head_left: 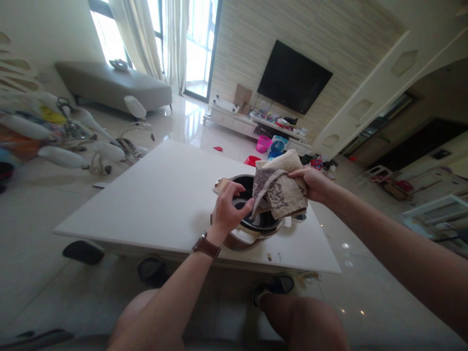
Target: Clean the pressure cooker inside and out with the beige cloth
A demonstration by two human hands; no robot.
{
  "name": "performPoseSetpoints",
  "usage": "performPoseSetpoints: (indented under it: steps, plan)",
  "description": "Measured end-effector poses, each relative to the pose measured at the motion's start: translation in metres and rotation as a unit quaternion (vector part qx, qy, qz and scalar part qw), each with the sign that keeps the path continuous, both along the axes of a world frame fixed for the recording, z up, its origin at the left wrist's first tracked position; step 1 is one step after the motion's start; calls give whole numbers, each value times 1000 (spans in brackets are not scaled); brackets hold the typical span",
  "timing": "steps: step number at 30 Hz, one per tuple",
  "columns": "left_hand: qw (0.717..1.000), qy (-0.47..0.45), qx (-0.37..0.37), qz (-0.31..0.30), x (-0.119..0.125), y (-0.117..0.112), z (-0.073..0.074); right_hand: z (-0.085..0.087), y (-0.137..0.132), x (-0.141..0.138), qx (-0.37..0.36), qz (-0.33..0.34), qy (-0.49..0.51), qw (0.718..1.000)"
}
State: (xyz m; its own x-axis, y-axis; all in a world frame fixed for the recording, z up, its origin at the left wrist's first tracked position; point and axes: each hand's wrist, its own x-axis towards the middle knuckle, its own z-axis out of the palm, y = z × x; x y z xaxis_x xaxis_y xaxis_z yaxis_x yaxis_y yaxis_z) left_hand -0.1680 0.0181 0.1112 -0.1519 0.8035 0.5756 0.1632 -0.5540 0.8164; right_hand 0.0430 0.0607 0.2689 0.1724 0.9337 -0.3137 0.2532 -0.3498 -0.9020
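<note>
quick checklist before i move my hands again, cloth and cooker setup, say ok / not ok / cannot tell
1. Cloth gripped: ok, the right hand holds it over the cooker.
2. Left hand free: ok, it appears to hold nothing, with thumb and fingers apart over the cooker's near-left rim.
3. Cooker on the table: ok, it stands near the front edge.
4. Cooker open: ok, its dark interior shows.
5. Interior holds nothing: cannot tell, cloth and left hand hide part of it.
6. Left wrist bare: not ok, a brown-strapped watch is on it.
</note>
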Motion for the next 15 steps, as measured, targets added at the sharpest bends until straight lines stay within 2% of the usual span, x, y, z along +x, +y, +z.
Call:
performPoseSetpoints:
  steps: [2,4,7,9,11,15]
  plan:
    - [998,60,-2,-22,11,-6,-1,-4,-4,-7,18,-16,30,999]
    - [996,77,-34,-1,19,-4,-4,-7,-6,-11,36,-23,37,998]
    - [996,12,-83,16,23,5,-4,-15,-7,-7,55,-20,2,998]
    - [991,-77,-107,23,23,9,6,-23,-7,-1,69,-1,-45,997]
    - [978,-160,-129,20,23,9,22,-33,-9,4,88,21,-95,991]
    - [967,-206,-142,-36,23,1,53,-46,-17,10,97,40,-124,987]
